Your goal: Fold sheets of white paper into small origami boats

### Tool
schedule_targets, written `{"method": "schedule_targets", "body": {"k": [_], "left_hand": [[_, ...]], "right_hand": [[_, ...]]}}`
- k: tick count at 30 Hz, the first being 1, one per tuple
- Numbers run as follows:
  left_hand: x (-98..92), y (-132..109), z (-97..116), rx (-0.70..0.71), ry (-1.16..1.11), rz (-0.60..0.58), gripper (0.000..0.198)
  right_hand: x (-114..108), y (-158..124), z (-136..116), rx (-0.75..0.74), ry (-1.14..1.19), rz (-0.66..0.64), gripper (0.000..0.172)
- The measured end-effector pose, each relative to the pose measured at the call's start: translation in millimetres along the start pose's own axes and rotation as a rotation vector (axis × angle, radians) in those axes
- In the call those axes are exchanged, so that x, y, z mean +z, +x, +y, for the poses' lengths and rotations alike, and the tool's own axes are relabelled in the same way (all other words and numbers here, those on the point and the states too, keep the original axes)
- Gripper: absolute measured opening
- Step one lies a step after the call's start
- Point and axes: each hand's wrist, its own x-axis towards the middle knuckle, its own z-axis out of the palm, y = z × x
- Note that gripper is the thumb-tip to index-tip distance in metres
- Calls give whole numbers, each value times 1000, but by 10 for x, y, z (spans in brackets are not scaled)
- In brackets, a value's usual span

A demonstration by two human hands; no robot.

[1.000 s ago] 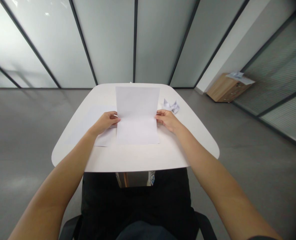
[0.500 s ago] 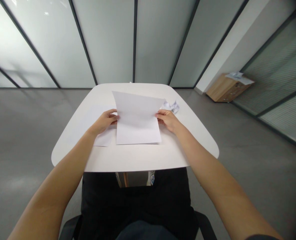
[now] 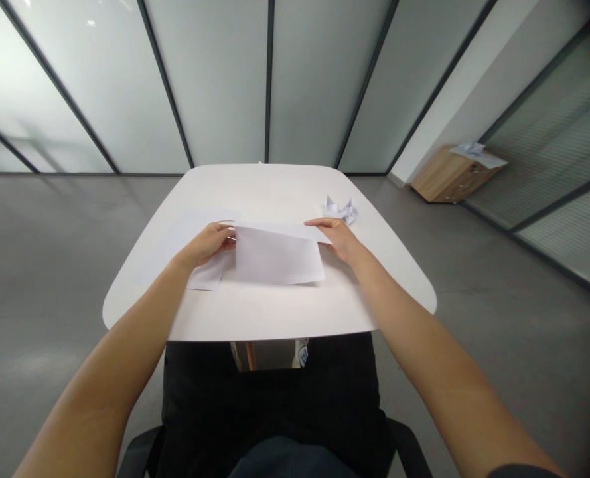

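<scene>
A white sheet of paper (image 3: 277,259) lies on the white table (image 3: 275,312) in front of me, its far half folded down over the near half. My left hand (image 3: 209,243) pinches the paper's left edge at the fold. On the other side, my right hand (image 3: 337,238) grips the right edge at the fold, fingers curled over the top layer. Another white sheet (image 3: 206,275) lies flat under my left hand, partly covered by the folded one.
A small crumpled or folded piece of white paper (image 3: 341,210) sits on the table just beyond my right hand. A wooden cabinet (image 3: 448,176) with papers on top stands at the right wall. Frosted glass panels run behind the table. My dark-clothed lap and a chair are below.
The far half of the sheet, upright a second ago, has come down toward me onto the near half. Both hands have stayed at the paper's side edges.
</scene>
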Motion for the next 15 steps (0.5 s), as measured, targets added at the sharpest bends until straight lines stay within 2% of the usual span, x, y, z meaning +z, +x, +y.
{"method": "schedule_targets", "body": {"k": [5,11,15], "left_hand": [[-10,-22,68,21,-6,-24,28],[20,-121,235,17,179,-130,60],[122,-243,367,45,377,-213,57]], "right_hand": [[1,9,40,-67,-91,-26,21],[127,-27,-12,-96,-147,-69,21],[263,-104,-114,-129,-236,-149,25]]}}
